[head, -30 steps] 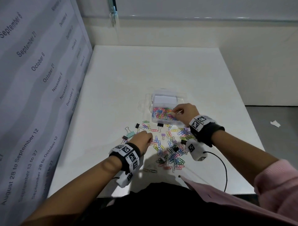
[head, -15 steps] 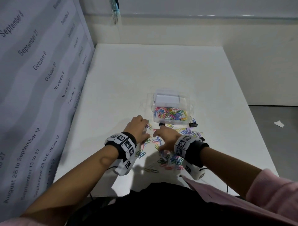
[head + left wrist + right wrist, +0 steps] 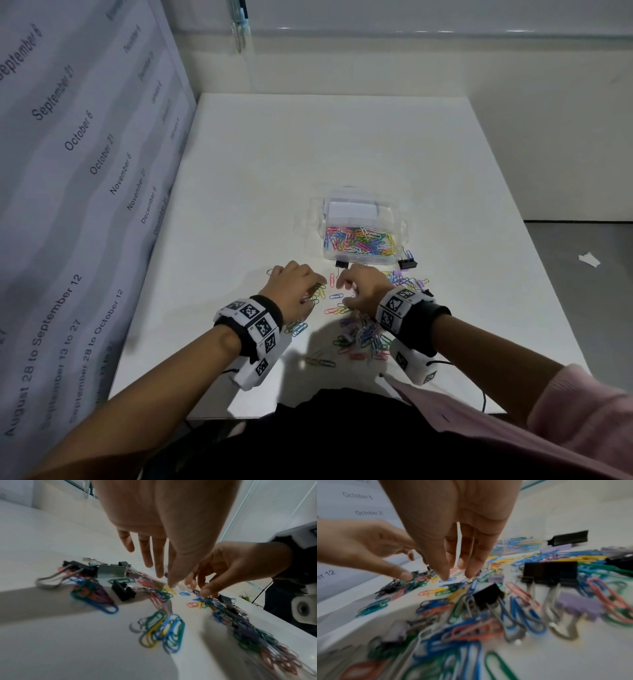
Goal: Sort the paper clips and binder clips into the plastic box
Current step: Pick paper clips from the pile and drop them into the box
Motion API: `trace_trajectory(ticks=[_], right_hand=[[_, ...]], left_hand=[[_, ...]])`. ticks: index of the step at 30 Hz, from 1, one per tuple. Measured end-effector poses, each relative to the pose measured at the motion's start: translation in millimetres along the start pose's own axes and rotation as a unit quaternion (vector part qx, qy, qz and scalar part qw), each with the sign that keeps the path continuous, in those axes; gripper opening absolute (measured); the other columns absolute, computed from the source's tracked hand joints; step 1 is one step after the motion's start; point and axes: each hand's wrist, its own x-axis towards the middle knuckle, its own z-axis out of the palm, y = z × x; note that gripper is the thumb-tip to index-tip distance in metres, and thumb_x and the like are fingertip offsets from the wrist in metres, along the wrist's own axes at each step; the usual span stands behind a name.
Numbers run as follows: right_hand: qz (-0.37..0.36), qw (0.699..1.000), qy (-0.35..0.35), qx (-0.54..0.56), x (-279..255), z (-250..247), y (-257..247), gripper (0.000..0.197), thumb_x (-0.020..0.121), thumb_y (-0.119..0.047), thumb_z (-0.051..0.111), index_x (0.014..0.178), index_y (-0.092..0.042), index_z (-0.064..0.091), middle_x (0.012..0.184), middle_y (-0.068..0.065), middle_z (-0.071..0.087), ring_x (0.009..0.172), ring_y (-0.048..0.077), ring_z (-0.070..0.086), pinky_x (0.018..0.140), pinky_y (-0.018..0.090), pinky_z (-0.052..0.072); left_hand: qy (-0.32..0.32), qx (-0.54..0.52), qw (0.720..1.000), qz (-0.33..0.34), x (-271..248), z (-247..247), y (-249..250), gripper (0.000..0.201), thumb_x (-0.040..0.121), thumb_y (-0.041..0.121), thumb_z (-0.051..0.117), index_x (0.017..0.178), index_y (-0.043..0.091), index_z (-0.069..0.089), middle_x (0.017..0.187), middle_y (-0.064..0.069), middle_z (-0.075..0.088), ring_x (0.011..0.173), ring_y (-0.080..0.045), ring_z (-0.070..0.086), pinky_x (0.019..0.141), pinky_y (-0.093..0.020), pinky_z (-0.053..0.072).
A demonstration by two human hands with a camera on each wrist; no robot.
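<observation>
The right hand (image 3: 363, 291) has been brought back from the clear plastic box (image 3: 359, 263); both it and the left hand (image 3: 294, 287) are lowered, fingers loosely spread, onto coloured paper clips (image 3: 363, 337) for another gather.

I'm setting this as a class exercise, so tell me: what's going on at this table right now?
A person is sorting clips into a clear plastic box on a white table. Both hands are down over the loose paper clips in front of the box: the left hand with fingers spread, the right hand with fingertips reaching down at the clips. Neither plainly holds anything. The box's near part already holds coloured paper clips. Several binder clips, one by the box's corner, lie outside.
</observation>
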Motion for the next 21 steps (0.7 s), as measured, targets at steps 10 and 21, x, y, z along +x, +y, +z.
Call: trace_trajectory(ticks=[10,21], right_hand=[[-0.045,0.998,-0.024,-0.04,8.1,25.6,-22.0,0.055,0.079,0.005,0.049,0.131,-0.014,0.044,0.127,0.01,0.043,0.114,0.026,0.047,0.093,0.033,0.041],[-0.011,0.999,-0.027,-0.02,-0.2,9.9,-0.8,0.053,0.076,-0.027,0.072,0.123,-0.015,0.052,0.121,0.008,0.05,0.11,0.022,0.049,0.09,0.024,0.037]], left_hand=[[-0.055,-0.122,0.988,-0.075,-27.0,15.1,-12.3,0.084,0.068,0.024,0.079,0.136,0.016,0.031,0.129,-0.007,0.043,0.117,-0.026,0.049,0.098,-0.038,0.044],[-0.044,-0.097,0.991,-0.085,-9.9,12.8,2.2,0.068,0.078,0.025,0.072,0.137,0.013,0.039,0.132,-0.008,0.044,0.122,-0.025,0.046,0.104,-0.035,0.04]])
